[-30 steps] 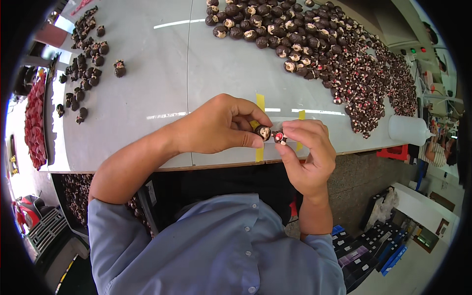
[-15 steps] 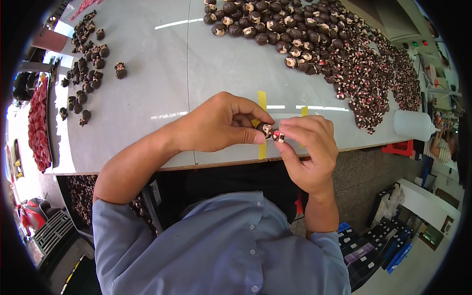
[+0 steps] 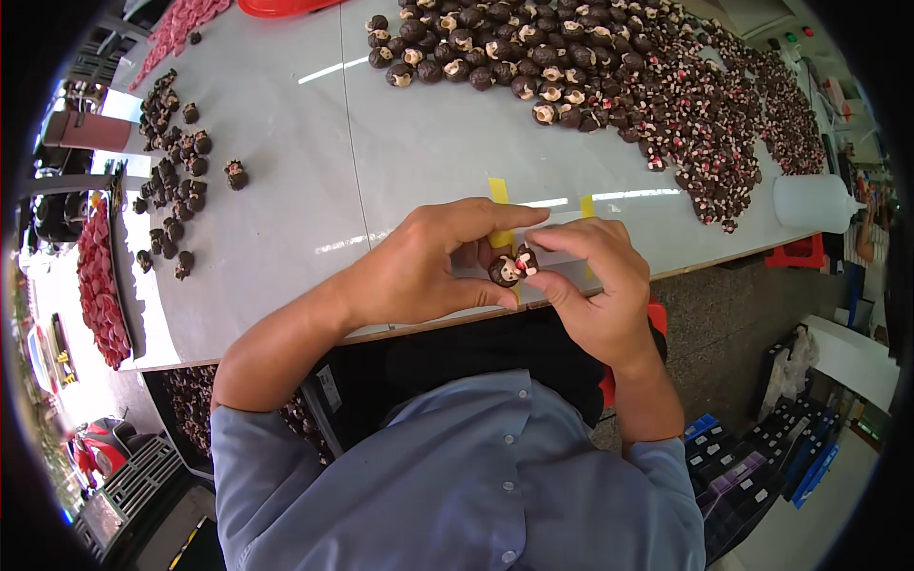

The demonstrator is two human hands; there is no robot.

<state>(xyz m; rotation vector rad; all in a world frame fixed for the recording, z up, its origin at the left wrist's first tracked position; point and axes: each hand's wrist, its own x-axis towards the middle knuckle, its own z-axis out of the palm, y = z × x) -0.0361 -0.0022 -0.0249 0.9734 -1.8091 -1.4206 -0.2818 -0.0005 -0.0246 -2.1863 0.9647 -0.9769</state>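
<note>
A small monkey figurine (image 3: 510, 267), with a dark brown round head, pale face and a red-and-cream detail on its body, sits between my two hands over the table's near edge. My left hand (image 3: 428, 262) curls around its head side, thumb below and index finger stretched out above. My right hand (image 3: 602, 293) pinches the body end between thumb and index finger. Head and body touch each other. The left hand's inner fingers are partly hidden behind the figurine. Under and beyond the hands, yellow tape strips (image 3: 499, 193) are stuck on the table.
Brown monkey heads (image 3: 476, 52) heap at the far middle, running into smaller red-and-cream bodies (image 3: 700, 157) at right. Several figurines (image 3: 176, 181) stand at left. A white squeeze bottle (image 3: 812, 203) lies at the right edge. Pink pieces (image 3: 100, 285) fill a tray beyond the left edge.
The head and body, close together earlier, now touch and are tilted differently. My left index finger has straightened away from the head. The whole view has shifted slightly, bringing a red tray in at top.
</note>
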